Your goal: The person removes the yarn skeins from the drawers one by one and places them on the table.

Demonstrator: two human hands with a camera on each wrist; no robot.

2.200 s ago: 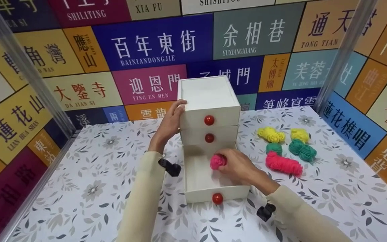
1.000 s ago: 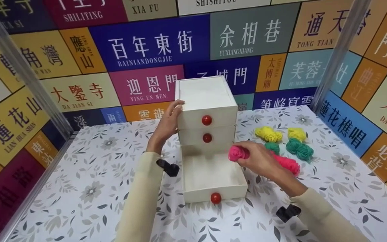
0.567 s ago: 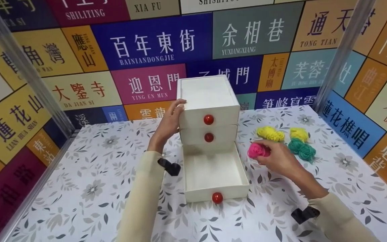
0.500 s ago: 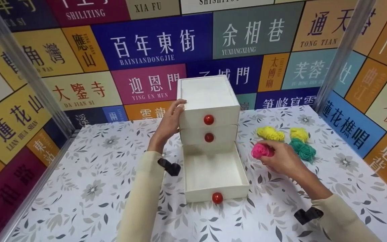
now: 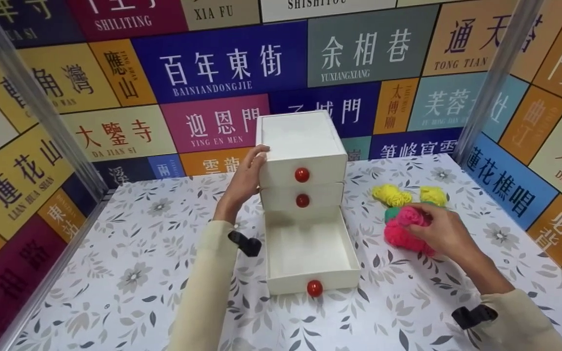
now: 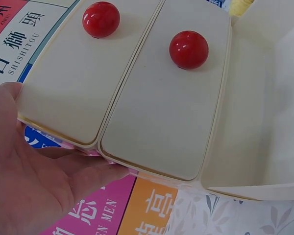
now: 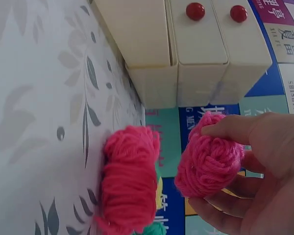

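Observation:
My right hand (image 5: 449, 231) pinches a small pink ball of yarn (image 7: 213, 161) between thumb and fingers, just above a longer hot-pink skein (image 7: 130, 181) on the table. A green yarn ball (image 5: 391, 213) peeks out behind the skein, and my hand hides most of the other green yarn. With my left hand (image 5: 244, 178) I hold the upper left edge of a white drawer cabinet (image 5: 300, 136), fingers over its corner and along its side (image 6: 24, 181). Its bottom drawer (image 5: 310, 282) is pulled out, with nothing inside. The two drawers above are closed, each with a red knob (image 6: 188, 50).
Two yellow yarn skeins (image 5: 392, 195) lie behind the green and pink yarn. A leaf-patterned white cloth (image 5: 139, 278) covers the table. A wall of coloured sign panels (image 5: 220, 63) rises behind the cabinet, with clear upright posts (image 5: 486, 87) at the sides.
My right hand has lifted the pink yarn ball out of the bottom drawer and carried it right, over the hot-pink skein. My left hand has stayed on the cabinet.

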